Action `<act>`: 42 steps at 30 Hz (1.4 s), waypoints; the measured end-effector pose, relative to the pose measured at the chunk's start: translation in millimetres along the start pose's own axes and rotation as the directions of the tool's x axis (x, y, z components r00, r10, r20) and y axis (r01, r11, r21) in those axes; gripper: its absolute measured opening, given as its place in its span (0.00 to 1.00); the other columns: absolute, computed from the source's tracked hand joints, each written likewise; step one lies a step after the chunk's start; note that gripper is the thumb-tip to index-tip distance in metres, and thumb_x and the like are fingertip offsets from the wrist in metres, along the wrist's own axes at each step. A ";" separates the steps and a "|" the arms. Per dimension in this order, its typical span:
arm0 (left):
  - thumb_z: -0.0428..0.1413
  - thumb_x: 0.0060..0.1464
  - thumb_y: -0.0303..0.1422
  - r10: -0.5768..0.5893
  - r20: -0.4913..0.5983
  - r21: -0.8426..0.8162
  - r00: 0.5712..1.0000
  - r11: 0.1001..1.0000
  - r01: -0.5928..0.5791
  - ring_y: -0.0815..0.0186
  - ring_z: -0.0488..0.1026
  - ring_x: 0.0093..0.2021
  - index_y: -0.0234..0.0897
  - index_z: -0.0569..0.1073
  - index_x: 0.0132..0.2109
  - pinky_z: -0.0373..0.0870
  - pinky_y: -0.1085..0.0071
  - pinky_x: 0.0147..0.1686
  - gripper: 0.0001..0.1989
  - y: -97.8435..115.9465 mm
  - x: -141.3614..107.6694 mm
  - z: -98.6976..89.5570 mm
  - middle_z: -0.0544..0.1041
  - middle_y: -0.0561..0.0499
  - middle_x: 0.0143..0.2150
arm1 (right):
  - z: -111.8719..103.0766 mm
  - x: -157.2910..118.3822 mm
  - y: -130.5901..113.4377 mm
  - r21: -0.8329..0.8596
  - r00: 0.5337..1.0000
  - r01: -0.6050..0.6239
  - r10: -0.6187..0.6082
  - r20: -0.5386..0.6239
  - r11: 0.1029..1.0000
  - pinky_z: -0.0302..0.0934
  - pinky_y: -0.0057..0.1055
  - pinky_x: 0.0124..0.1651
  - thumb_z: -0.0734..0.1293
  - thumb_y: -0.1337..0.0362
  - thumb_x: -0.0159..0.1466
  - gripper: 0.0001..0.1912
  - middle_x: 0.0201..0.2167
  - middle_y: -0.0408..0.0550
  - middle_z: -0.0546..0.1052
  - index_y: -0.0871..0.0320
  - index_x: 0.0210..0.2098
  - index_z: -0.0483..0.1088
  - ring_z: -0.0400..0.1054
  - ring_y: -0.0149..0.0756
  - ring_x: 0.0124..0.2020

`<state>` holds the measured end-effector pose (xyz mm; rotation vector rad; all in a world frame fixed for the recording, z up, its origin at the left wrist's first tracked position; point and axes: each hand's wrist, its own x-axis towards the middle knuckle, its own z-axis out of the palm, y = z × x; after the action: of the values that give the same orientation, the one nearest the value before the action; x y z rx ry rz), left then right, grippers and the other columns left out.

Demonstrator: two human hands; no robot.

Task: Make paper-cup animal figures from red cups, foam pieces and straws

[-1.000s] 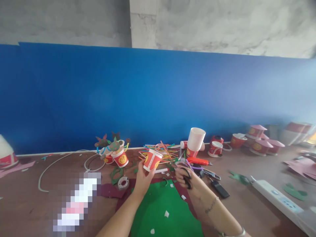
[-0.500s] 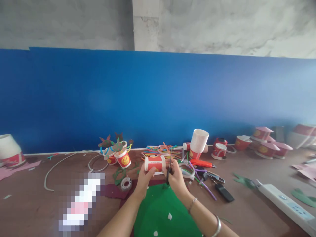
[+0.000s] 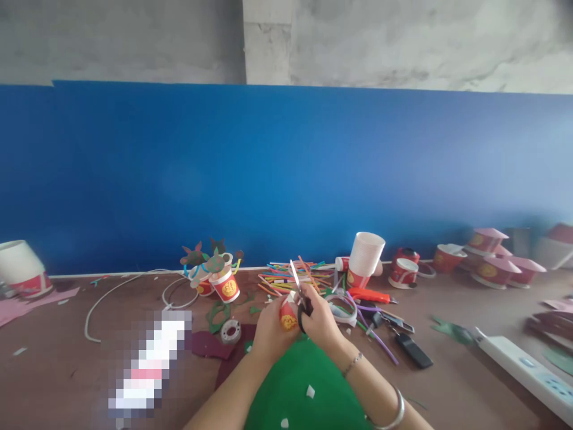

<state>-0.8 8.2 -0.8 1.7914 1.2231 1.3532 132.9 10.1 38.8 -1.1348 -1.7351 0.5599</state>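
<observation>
1. The blue panel [image 3: 286, 179] stands across the back, behind the brown counter [image 3: 54, 376], which carries the cups, straws and paper.
2. The green sheet [image 3: 295, 391] lies on the counter below both hands, partly covered by the forearms.
3. The stack of cups [image 3: 366, 254] stands beyond the right hand, near the coloured straws [image 3: 286, 279] and well apart from the scissors; elbow room on that side seems good enough.
4. The left hand [image 3: 271, 334] has its grip wrapped around the cup; firm but light pressure should suit it best, since thin paper walls probably buckle when squeezed.
5. The right hand [image 3: 317, 313] has its grip closed around the scissor handles, just beside the left; turning the cup toward the blades would likely be easier than twisting this wrist.
6. The scissors [image 3: 307, 306] point up and away from the body, a safe direction; whether the blades are parted or touch the cup, I cannot tell. Short snips and left fingertips clear of the edge would be wise.
7. The red cup [image 3: 287, 313] is between the two hands, above the green sheet, mostly hidden by fingers.
8. White scraps [image 3: 310, 392] lie on the green sheet, below the hands.
</observation>
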 end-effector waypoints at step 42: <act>0.51 0.54 0.32 0.169 -0.324 0.085 0.931 0.985 -0.149 0.57 0.61 0.58 0.37 0.68 0.35 0.60 0.57 0.55 0.04 -24.3 6.9 -11.1 0.61 0.43 0.58 | -48.3 6.4 -32.2 -0.287 0.733 -0.009 0.202 0.650 0.958 0.51 0.25 0.28 0.65 0.69 0.50 0.38 0.26 0.39 0.68 0.52 0.60 0.56 0.58 0.29 0.25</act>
<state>-18.7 23.7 -15.1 1.7851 1.3213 1.7848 161.0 -4.8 87.8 -1.3226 -2.4440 0.9155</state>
